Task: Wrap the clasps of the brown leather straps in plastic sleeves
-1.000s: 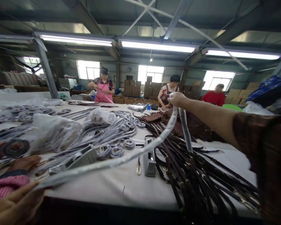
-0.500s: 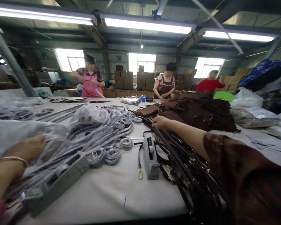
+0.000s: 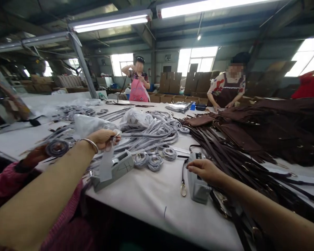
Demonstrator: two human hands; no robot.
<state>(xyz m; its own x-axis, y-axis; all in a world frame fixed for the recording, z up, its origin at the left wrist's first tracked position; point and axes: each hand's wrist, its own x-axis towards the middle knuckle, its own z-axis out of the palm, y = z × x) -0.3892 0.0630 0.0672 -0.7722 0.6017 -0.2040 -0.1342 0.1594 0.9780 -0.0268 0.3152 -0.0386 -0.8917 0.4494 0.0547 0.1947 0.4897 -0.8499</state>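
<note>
My left hand [image 3: 104, 138], with a bangle on the wrist, is closed on a thin whitish plastic piece [image 3: 106, 164] that hangs in front of the left tape dispenser [image 3: 120, 168]. Over the right tape dispenser [image 3: 199, 190] is my right hand [image 3: 202, 170], its thumb and fingers pressed together; whatever may be between them is too small to make out. A short dark strap with a gold clasp [image 3: 183, 190] lies beside that dispenser. Between the dispensers sit coiled grey straps [image 3: 155, 162]. Long wrapped grey straps [image 3: 146, 136] are heaped behind them.
Dark brown straps [image 3: 217, 143] and brown leather pieces [image 3: 277, 129] pile up on the right. At left, another person's hand [image 3: 36, 156] holds a coiled strap [image 3: 58, 148]. Two people stand across the white table [image 3: 146, 195], and a red sleeve shows at far right.
The view has turned left. My left hand has moved from the plastic at the left to above the left dispenser. My right hand has drawn back from the brown straps to the right dispenser.
</note>
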